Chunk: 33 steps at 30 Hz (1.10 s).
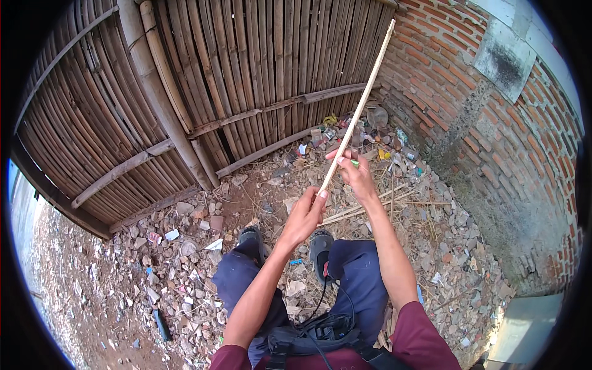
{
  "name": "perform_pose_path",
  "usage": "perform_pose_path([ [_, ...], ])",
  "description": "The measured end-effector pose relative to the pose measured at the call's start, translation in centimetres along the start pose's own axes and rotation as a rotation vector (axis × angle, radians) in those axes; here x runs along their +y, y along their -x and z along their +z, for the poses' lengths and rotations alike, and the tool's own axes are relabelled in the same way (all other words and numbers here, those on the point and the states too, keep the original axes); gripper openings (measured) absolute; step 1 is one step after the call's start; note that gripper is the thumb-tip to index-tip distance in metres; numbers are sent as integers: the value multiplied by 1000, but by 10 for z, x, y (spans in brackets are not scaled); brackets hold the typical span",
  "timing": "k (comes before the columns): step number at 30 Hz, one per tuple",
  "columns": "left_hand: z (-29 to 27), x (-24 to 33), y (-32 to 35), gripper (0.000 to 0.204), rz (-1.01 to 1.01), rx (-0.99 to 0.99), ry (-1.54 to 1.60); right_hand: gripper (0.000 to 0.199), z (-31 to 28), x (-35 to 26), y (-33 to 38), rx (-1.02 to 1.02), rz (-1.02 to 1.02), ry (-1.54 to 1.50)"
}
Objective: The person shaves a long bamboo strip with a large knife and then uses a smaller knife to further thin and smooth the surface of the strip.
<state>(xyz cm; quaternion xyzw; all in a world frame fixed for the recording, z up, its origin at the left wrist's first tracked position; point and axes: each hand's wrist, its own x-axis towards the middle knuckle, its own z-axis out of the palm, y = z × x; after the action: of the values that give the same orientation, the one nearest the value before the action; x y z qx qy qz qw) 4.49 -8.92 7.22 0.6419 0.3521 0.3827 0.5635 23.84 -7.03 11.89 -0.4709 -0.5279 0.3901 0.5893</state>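
pale wood fills the left hand (305, 214): its fingers are closed around the near end of a stick (359, 105), thumb laid along the top. the right hand (354, 176) is a little farther up the same piece, clenched on a small green item (354, 163) whose kind i cannot make out; its fingertips reach across to the far side of the stick, though how hard they press on it i cannot tell.

from the left hand the stick's long axis runs away from the body and slants to the right, past the right hand, so the right hand is the nearer one to the long free end, and the left keeps to the butt. the stick is in the air, above the ground and in front of the knees. it looks straight, slim and creamy, bare of bark, with a squarish, slightly rough far tip.

beneath, loose dry stalks (394, 201) lie on stony rubble (185, 246), just ahead of the right shoe (320, 251). dark blue trousers (359, 265) and a black bag (320, 333) sit closer in. beyond are scattered litter (385, 154), a bamboo fence (259, 68) and, on the right, a brick wall (431, 61).
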Motion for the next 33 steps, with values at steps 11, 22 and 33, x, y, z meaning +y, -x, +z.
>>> perform_pose_path([
  [11, -4, -8, -4, 24, 111, 223, -212, 13, 1, 32, 8, 56, -304, 889],
  [22, 6, -8, 0, 24, 124, 388, -289, 12, 20, 41, 17, 97, -413, 1245],
  [33, 5, 0, 7, 24, 35, 261, -291, 15, 18, 53, 17, 60, -421, 1273],
])
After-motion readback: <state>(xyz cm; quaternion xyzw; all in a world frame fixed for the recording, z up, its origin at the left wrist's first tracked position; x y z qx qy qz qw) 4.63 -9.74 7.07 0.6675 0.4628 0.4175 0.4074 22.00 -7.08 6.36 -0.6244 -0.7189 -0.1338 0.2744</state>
